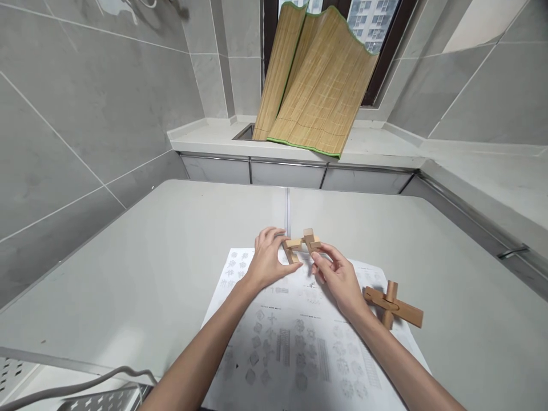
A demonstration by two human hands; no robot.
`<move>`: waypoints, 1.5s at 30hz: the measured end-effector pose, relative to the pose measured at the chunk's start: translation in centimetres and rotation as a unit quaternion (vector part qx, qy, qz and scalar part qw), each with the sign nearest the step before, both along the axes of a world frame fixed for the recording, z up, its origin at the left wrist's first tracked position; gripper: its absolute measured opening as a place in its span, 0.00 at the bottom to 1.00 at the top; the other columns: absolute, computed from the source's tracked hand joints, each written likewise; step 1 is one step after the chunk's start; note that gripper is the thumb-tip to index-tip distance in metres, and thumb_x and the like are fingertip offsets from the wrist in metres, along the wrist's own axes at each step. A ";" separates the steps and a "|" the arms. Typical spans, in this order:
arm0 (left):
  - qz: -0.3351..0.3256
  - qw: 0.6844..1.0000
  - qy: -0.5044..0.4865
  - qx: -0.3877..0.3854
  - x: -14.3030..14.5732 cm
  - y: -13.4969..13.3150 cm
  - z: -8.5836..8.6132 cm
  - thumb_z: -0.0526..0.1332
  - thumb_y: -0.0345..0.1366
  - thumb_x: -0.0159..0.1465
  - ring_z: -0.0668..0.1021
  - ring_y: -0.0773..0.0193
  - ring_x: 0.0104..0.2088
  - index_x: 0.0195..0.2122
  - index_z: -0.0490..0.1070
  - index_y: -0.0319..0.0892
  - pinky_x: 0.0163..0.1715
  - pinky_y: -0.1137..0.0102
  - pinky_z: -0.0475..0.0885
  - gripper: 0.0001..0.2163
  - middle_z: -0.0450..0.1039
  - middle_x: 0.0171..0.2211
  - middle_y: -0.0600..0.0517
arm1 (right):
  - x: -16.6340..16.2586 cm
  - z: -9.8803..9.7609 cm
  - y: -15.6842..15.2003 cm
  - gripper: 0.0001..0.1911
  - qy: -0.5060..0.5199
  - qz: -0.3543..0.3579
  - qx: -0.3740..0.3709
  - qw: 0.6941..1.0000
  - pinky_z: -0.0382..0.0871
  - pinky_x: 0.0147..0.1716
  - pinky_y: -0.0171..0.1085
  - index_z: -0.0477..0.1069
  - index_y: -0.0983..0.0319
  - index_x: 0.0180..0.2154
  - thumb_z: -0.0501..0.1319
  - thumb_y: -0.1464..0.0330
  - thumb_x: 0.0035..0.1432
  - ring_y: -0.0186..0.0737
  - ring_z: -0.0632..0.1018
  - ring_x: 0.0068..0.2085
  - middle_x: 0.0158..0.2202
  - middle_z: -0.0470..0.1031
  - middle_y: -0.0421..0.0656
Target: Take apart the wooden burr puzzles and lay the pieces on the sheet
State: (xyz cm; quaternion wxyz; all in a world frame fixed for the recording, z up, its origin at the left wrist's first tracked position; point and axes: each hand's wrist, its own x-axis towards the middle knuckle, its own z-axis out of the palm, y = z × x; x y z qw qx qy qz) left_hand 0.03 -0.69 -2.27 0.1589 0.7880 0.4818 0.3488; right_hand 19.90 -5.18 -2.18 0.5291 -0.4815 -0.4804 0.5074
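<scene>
While you look down over a pale grey table (149,268), both of your bare hands meet near its middle, just above the far edge of a printed sheet of diagrams (295,342). Your left hand (268,260) curls its fingers (274,233) over the left end of a small wooden puzzle assembly (302,245), with the thumb pressed against the near side, so the hand is closed on the wood. Your right hand (336,274) comes in from the right, its thumb and forefinger pinched together on the right end of the same assembly, the other fingers loosely bent beneath. The assembly is made of short light-brown notched blocks joined at angles, and it is held a little above the paper. To the right, near your right wrist, a second wooden cross piece (391,305) lies partly on the sheet's right edge and partly on the table, touched by neither hand. At the far side, a rolled-out bamboo mat (317,85) leans against a window over a raised ledge. Grey tiled walls (85,103) stand left and right. A grey cable (77,388) curves across the near left corner.
</scene>
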 end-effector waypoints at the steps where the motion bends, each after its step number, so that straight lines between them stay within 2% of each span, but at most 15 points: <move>1: 0.015 1.000 0.014 0.009 0.0 0.0 -0.1 0.78 0.43 0.55 0.63 0.40 0.69 0.52 0.75 0.45 0.67 0.45 0.62 0.25 0.70 0.63 0.42 | 0.0 -0.1 0.0 0.28 0.003 -0.001 -0.001 1.000 0.58 0.25 0.37 0.73 0.58 0.52 0.70 0.46 0.60 0.35 0.64 0.22 0.24 0.75 0.37; 7: 0.040 0.998 0.055 0.019 -0.2 -0.1 -0.2 0.74 0.44 0.57 0.59 0.37 0.71 0.47 0.73 0.44 0.66 0.42 0.62 0.20 0.67 0.64 0.40 | 0.2 -0.3 0.1 0.29 0.011 0.005 -0.015 1.000 0.57 0.25 0.36 0.71 0.59 0.53 0.70 0.47 0.61 0.33 0.64 0.22 0.28 0.78 0.39; 15: 0.048 0.995 0.076 0.040 0.0 -0.3 -0.2 0.67 0.30 0.53 0.62 0.38 0.69 0.42 0.71 0.45 0.66 0.43 0.63 0.15 0.68 0.62 0.40 | 0.2 -0.6 0.3 0.30 0.003 0.000 -0.013 1.000 0.56 0.24 0.36 0.71 0.59 0.51 0.71 0.46 0.59 0.34 0.64 0.21 0.25 0.78 0.38; 22: 0.080 0.993 0.082 0.042 -0.3 -0.1 -0.1 0.64 0.24 0.51 0.63 0.36 0.68 0.32 0.71 0.45 0.64 0.41 0.63 0.11 0.71 0.60 0.42 | 0.3 -0.7 0.4 0.30 0.000 -0.003 -0.013 1.000 0.56 0.24 0.36 0.70 0.59 0.51 0.70 0.46 0.59 0.34 0.64 0.21 0.23 0.76 0.37; 24: 0.086 0.993 0.076 0.042 -0.3 -0.1 0.0 0.65 0.24 0.51 0.63 0.36 0.67 0.34 0.72 0.45 0.64 0.41 0.63 0.11 0.72 0.59 0.42 | 0.3 -0.6 0.3 0.29 -0.002 -0.004 -0.012 1.000 0.57 0.24 0.36 0.70 0.59 0.50 0.71 0.45 0.59 0.34 0.64 0.21 0.23 0.76 0.37; 29: 0.027 0.997 0.035 0.059 0.1 -0.6 0.8 0.68 0.31 0.55 0.65 0.42 0.66 0.50 0.74 0.46 0.65 0.45 0.65 0.20 0.72 0.60 0.44 | 0.2 -0.6 0.4 0.29 -0.001 0.000 -0.008 1.000 0.57 0.24 0.35 0.70 0.59 0.49 0.70 0.45 0.58 0.34 0.64 0.20 0.23 0.76 0.36; 35: -0.047 0.995 0.029 0.078 0.4 -1.2 1.4 0.68 0.42 0.66 0.67 0.43 0.65 0.46 0.76 0.46 0.64 0.48 0.66 0.10 0.76 0.56 0.44 | 0.2 -0.9 0.4 0.29 0.014 0.016 -0.007 1.000 0.57 0.23 0.35 0.69 0.58 0.50 0.70 0.46 0.60 0.34 0.64 0.21 0.23 0.75 0.36; 39: -0.058 0.995 0.003 0.083 0.5 -1.2 1.4 0.62 0.41 0.72 0.70 0.47 0.62 0.51 0.74 0.45 0.61 0.50 0.68 0.09 0.78 0.52 0.45 | 0.2 -0.8 0.4 0.29 0.010 0.019 -0.002 1.000 0.56 0.23 0.35 0.70 0.58 0.50 0.70 0.45 0.60 0.34 0.64 0.20 0.22 0.75 0.37; 45: -0.075 0.995 -0.031 0.064 0.6 -1.3 1.9 0.60 0.39 0.74 0.73 0.49 0.58 0.47 0.73 0.46 0.59 0.54 0.69 0.06 0.79 0.49 0.45 | 0.2 -0.4 0.1 0.26 0.018 0.044 0.007 0.999 0.56 0.24 0.36 0.71 0.58 0.49 0.70 0.46 0.61 0.34 0.64 0.21 0.24 0.76 0.37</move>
